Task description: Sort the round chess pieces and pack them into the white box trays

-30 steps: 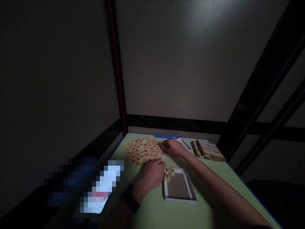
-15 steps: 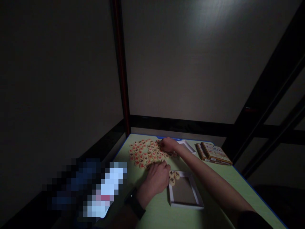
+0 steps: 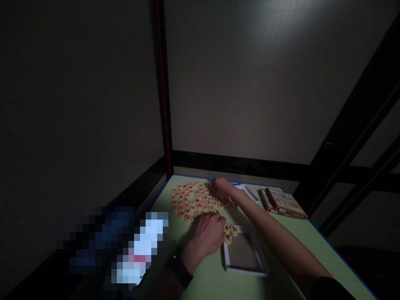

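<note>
In the head view, many round game pieces with red or black characters lie spread on the far left part of a green table. The right hand reaches to their far right side, fingers curled; whether it grips one cannot be told. The left hand, also curled, rests by the near edge; its fingertips are hidden. Just beside it, a shallow box holds three black-marked pieces in its far left corner.

1 head-worn view, facing forward and down, green table below
</note>
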Tool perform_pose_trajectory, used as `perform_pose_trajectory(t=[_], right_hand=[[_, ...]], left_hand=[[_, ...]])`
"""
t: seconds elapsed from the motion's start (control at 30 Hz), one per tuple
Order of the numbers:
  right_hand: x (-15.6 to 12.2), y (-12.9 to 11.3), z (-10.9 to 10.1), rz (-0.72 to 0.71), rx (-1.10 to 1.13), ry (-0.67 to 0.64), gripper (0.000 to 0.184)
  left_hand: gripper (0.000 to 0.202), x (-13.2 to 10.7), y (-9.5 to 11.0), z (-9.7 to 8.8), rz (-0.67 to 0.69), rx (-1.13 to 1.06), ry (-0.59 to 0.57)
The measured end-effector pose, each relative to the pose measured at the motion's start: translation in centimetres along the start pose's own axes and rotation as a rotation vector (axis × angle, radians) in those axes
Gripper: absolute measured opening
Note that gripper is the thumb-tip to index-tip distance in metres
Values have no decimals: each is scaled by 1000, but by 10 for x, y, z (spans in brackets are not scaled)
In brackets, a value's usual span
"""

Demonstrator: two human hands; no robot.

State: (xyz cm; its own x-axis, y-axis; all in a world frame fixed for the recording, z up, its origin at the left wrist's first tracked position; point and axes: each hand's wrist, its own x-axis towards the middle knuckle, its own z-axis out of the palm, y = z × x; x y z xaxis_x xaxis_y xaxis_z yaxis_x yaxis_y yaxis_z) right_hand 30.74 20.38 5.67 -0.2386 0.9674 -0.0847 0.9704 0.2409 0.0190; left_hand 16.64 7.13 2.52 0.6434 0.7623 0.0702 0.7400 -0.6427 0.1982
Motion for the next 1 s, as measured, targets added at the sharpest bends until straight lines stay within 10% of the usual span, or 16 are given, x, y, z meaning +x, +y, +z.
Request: perform_pose_trajectory(t=[0.8,1.0], right_hand=[[9,-30,4,76,28,28,40],[-24,-18,0,-34,91,135,37]], left_hand=[[32,1,-3,8,-18,-69,54],[31,17,-11,13,-242,-466,343]])
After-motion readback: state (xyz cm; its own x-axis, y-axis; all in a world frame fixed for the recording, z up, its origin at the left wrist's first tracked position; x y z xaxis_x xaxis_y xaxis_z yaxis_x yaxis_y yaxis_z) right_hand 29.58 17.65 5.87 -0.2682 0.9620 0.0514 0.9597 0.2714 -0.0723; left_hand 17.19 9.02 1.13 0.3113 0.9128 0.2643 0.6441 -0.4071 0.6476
